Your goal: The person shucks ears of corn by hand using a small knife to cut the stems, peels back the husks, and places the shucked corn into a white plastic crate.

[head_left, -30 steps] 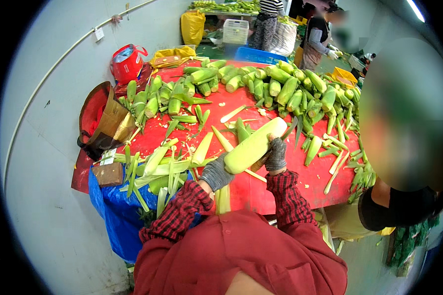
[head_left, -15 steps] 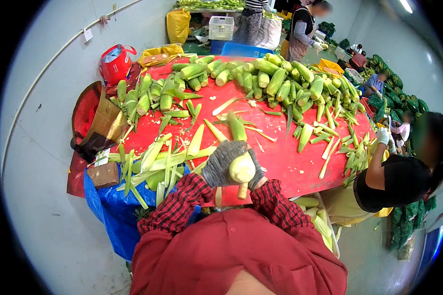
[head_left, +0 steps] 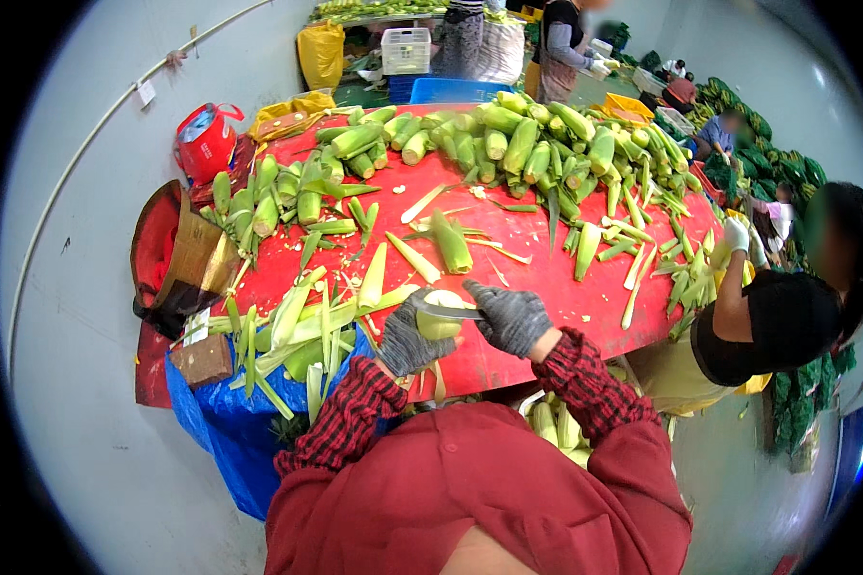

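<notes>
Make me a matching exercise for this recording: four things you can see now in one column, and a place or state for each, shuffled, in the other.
Things:
1. Left hand
2. Right hand
3. Red bag
4. White crate

Place or state:
A. Holding a knife
B. Behind the red table
C. Holding a pale green corn ear
D. At the left, near the wall

Pairs: 1-C, 2-A, 3-D, 4-B
</notes>
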{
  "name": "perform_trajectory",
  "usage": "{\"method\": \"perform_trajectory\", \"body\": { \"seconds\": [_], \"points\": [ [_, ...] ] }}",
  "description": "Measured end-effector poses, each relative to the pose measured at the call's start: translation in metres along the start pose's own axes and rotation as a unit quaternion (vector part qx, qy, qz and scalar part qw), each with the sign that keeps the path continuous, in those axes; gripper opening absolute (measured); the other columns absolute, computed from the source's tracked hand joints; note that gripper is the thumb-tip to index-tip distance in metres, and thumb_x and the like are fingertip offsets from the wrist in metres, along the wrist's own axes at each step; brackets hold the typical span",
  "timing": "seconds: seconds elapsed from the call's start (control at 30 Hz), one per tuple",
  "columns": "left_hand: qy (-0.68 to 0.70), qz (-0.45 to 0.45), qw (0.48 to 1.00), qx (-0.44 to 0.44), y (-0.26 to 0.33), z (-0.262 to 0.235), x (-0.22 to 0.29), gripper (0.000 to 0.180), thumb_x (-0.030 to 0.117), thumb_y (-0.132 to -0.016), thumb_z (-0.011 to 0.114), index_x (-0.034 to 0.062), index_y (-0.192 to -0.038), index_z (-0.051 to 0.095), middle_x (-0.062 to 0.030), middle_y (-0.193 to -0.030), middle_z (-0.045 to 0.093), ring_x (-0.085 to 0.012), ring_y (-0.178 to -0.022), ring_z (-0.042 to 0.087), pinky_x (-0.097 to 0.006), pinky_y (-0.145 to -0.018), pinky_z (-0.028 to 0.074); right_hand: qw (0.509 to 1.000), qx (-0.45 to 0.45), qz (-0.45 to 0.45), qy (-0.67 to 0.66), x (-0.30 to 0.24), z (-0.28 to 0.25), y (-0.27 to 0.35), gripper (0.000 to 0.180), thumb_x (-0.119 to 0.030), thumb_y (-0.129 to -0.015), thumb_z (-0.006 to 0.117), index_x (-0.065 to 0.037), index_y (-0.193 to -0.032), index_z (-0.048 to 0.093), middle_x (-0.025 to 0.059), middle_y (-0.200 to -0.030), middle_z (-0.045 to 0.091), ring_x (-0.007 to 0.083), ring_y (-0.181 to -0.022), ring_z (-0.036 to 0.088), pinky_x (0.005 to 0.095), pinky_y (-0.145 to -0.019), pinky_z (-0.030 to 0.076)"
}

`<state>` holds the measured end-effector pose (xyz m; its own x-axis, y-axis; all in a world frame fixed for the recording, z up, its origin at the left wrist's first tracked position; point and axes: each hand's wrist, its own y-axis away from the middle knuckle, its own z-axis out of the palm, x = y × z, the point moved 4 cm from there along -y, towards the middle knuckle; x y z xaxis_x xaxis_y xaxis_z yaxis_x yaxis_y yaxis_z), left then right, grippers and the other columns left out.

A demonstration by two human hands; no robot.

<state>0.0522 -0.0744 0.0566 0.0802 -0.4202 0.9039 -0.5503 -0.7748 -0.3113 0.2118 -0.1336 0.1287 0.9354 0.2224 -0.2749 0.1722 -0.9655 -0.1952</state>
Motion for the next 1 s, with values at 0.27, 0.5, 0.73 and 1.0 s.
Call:
{"method": "perform_trajectory", "body": {
  "seconds": [0.27,0.5,0.73,1.0],
  "points": [
    [-0.065,-0.009,0.997,-0.037,-0.004,-0.001,0.022,0.081,0.023,-0.053,0.083,-0.0017,-0.118,0.042,-0.0136,-0.106,0.058,-0.0226,-0.097,0.058,-0.033,-0.086,0.047,0.997,-0.068,-0.025,0.035,-0.001,0.013,-0.007,0.048,-0.021,-0.077,0.056,-0.008,-0.122,0.044,0.0133,-0.081,0.060,0.0308,-0.067,0.060,0.0420,-0.055,0.047],
    [0.016,0.008,0.999,-0.049,-0.003,0.008,-0.004,0.076,0.022,-0.055,0.081,0.0001,-0.117,0.043,-0.0120,-0.104,0.058,-0.0206,-0.094,0.058,-0.033,-0.084,0.048,1.000,0.003,-0.014,-0.008,0.041,0.058,-0.016,0.049,-0.017,-0.076,0.054,-0.007,-0.123,0.043,0.0151,-0.088,0.060,0.0316,-0.075,0.061,0.0417,-0.061,0.049],
    [0.114,0.072,0.990,-0.034,0.000,0.015,0.028,0.066,0.025,-0.057,0.081,0.0030,-0.110,0.047,-0.0096,-0.099,0.057,-0.0189,-0.084,0.058,-0.031,-0.076,0.049,0.956,0.080,0.273,-0.068,0.157,0.116,0.040,0.031,-0.018,-0.084,0.047,-0.008,-0.113,0.055,0.0238,-0.074,0.059,0.0350,-0.066,0.061,0.0411,-0.055,0.048],
    [0.471,-0.197,0.858,0.052,-0.035,0.041,-0.070,0.042,0.027,-0.079,0.062,0.0030,-0.111,0.050,-0.0102,-0.099,0.058,-0.0227,-0.088,0.058,-0.037,-0.079,0.049,0.870,0.019,0.090,-0.484,0.032,0.098,0.063,0.070,-0.029,-0.066,0.076,-0.007,-0.125,0.046,0.0097,-0.110,0.060,0.0160,-0.097,0.057,0.0326,-0.084,0.045]
  ]
}}
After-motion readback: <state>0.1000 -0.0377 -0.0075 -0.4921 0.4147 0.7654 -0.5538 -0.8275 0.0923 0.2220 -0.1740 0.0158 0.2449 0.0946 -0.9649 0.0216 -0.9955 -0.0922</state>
